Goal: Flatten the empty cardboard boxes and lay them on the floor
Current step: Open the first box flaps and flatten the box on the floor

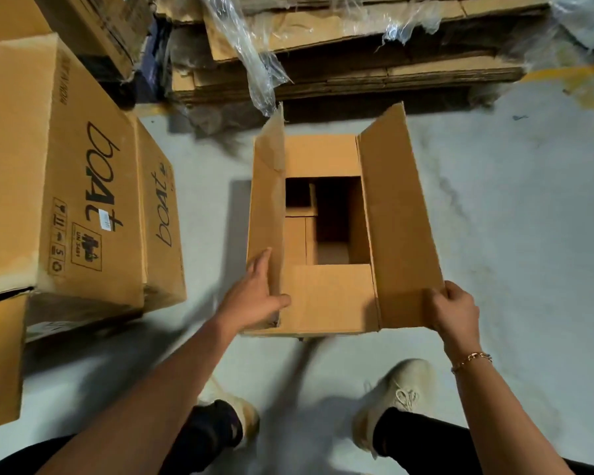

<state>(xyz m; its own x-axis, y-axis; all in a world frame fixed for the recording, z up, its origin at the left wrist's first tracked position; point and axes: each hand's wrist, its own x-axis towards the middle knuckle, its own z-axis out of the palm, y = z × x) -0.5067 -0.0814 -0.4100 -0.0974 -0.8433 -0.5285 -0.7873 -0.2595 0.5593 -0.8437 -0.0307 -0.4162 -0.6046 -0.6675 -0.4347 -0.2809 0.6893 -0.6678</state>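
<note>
An open brown cardboard box (pixel 326 296) is held above the grey floor in front of me, its top flaps standing up and its inside empty apart from loose bottom flaps. My left hand (pixel 254 296) holds the near end of the left flap (pixel 266 207), thumb inside and straight fingers along the outer face. My right hand (pixel 455 308) grips the near corner of the tall right flap (pixel 396 217), fingers curled round its edge.
Stacked printed cartons (pixel 66 186) stand at the left. A pile of flattened cardboard (pixel 357 63) with loose clear plastic wrap (pixel 251 60) lies at the back. My two shoes (pixel 396 399) stand on the grey floor (pixel 528 217) below the box.
</note>
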